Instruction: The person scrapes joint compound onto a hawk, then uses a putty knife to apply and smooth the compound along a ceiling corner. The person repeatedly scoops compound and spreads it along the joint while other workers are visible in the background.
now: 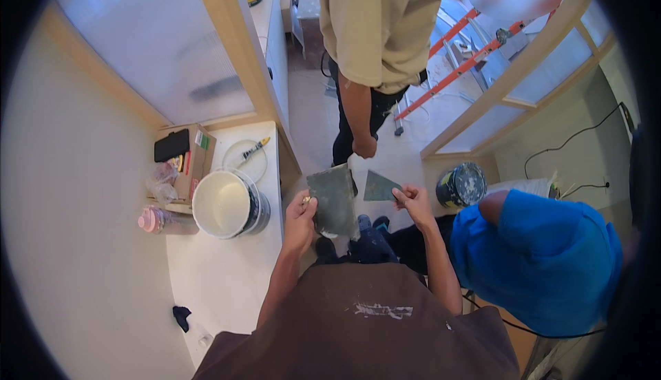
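Observation:
In my left hand (301, 219) is a flat, grey, roughly square putty board (333, 199), gripped at its left edge, with pale smears along its lower edge. My right hand (414, 203) pinches a smaller dark trapezoid scraper blade (379, 188) by its right corner. The blade points left toward the board, and a gap lies between them. Left of my left hand, a white bucket (222, 204) stands on the white counter (227, 270); its inside is pale, but how full it is I cannot tell.
The counter also holds a cardboard box (200, 156), a round lid (242, 166) with a marker-like tool and a pink-capped bottle (155, 220). A person in beige (375, 29) stands ahead; another in blue (537, 263) is close on my right. Beyond are a paint-stained bucket (463, 186) and orange ladder (454, 70).

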Available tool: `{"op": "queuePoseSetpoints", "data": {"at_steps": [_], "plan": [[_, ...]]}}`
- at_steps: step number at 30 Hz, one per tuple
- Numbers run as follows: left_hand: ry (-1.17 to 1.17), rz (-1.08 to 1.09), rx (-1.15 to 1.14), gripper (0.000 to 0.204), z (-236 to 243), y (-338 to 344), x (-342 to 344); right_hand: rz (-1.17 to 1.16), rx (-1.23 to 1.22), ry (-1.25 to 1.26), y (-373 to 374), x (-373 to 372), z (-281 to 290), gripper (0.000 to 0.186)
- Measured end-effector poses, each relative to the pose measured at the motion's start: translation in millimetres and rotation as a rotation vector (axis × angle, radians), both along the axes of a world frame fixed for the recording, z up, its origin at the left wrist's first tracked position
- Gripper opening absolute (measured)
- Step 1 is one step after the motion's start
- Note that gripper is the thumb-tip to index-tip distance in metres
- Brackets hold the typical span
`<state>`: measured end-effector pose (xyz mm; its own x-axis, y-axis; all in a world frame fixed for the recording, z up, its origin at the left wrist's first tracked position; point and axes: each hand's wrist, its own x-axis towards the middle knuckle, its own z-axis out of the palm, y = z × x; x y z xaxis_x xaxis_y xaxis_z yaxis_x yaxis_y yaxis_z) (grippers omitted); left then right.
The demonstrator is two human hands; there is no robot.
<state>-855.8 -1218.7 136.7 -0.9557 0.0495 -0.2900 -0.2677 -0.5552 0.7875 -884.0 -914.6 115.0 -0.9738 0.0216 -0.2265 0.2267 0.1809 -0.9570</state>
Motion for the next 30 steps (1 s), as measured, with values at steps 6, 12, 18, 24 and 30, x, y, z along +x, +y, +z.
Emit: {"op": "queuePoseSetpoints", "data": {"at_steps": [6, 12, 18, 24, 30], "plan": [[-0.082, -0.131, -1.276, 0.014, -19, -12, -28, 0.262, -0.123, 0.011, -48, -54, 63, 0.017], [0.013, 0.288, 0.205, 0.017, 5, -8, -63, 0.562, 0.163, -0.119, -12, -158, -30, 0.018], [-0.087, 0.339, -1.461, 0.019, -39, -11, -119, 0.772, -0.137, 0.021, -57, -233, 85, 0.019], [-0.109, 0.42, -0.722, 0.019, 40, 21, -170, 0.78, -0.14, -0.222, -8, -323, 15, 0.024], [0.125, 0.516, -0.056, 0.015, 130, 59, -196, 0.691, 0.078, -0.327, 52, -329, -73, 0.023]]}}
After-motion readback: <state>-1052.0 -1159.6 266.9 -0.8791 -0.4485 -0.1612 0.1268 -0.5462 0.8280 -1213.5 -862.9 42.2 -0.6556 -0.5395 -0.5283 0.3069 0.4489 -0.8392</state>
